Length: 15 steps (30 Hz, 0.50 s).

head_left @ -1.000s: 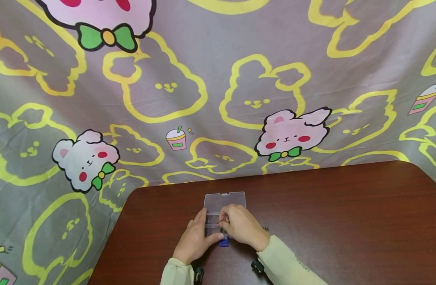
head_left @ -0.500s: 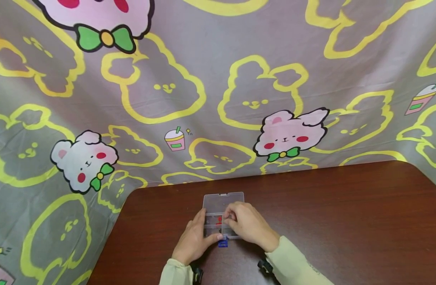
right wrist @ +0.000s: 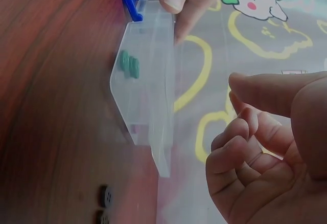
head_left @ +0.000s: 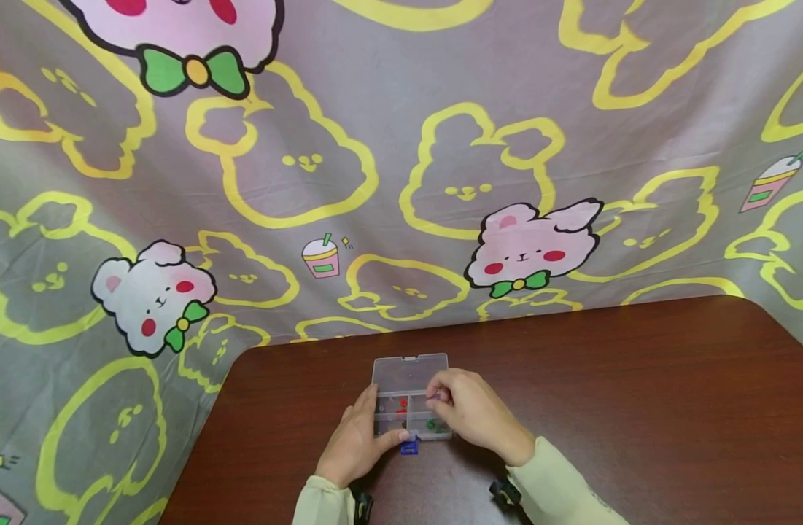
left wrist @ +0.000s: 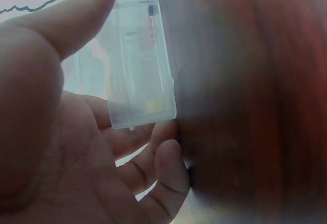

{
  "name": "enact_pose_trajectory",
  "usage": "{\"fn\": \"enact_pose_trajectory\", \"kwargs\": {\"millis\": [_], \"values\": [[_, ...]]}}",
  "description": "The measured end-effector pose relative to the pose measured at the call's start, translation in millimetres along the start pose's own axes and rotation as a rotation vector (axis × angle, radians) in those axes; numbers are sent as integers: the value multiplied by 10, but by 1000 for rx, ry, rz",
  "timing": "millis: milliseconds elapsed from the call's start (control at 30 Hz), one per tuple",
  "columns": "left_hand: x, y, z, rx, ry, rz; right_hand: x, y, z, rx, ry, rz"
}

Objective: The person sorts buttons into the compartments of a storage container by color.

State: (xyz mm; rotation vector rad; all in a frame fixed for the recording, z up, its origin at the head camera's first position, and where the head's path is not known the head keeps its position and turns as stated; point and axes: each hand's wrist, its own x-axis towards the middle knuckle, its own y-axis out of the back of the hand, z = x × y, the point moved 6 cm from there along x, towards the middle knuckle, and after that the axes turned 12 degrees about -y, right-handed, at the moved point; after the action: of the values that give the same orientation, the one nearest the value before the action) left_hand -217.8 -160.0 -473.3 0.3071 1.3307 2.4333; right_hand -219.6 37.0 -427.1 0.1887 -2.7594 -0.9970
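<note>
A clear plastic compartment box (head_left: 413, 439) lies on the table with its lid (head_left: 410, 372) raised towards the back. Red buttons (head_left: 402, 403) are in its back left compartment and green buttons (head_left: 431, 424) in the front right one. My left hand (head_left: 354, 441) grips the box, fingers along its left side and thumb at the front edge beside the blue latch (head_left: 410, 446). Over the back right compartment is my right hand (head_left: 476, 412), its thumb and index finger pinched together. A small purplish thing shows at those fingertips, mostly hidden, its kind unclear.
Dark buttons (right wrist: 106, 196) lie on the brown table (head_left: 624, 408) to the right of the box. Behind the table hangs a patterned cloth (head_left: 388, 182). Each wrist wears a small black camera (head_left: 505, 493).
My right hand has moved right, from the box's middle to its right side, uncovering the red and then the green buttons. The left hand keeps its hold on the box.
</note>
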Motion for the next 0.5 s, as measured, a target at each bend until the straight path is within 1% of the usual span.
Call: {"fn": "enact_pose_trajectory", "kwargs": {"millis": [133,333,500], "values": [[3,-2,-7,-6,4,-6,-29,69,53,18,-34,8],[8,-7,-16,-2,12,-8,-63,143,153,16,-96,17],[7,-8,-17,1,18,-4,-103,180,239,59,-154,-5]]}}
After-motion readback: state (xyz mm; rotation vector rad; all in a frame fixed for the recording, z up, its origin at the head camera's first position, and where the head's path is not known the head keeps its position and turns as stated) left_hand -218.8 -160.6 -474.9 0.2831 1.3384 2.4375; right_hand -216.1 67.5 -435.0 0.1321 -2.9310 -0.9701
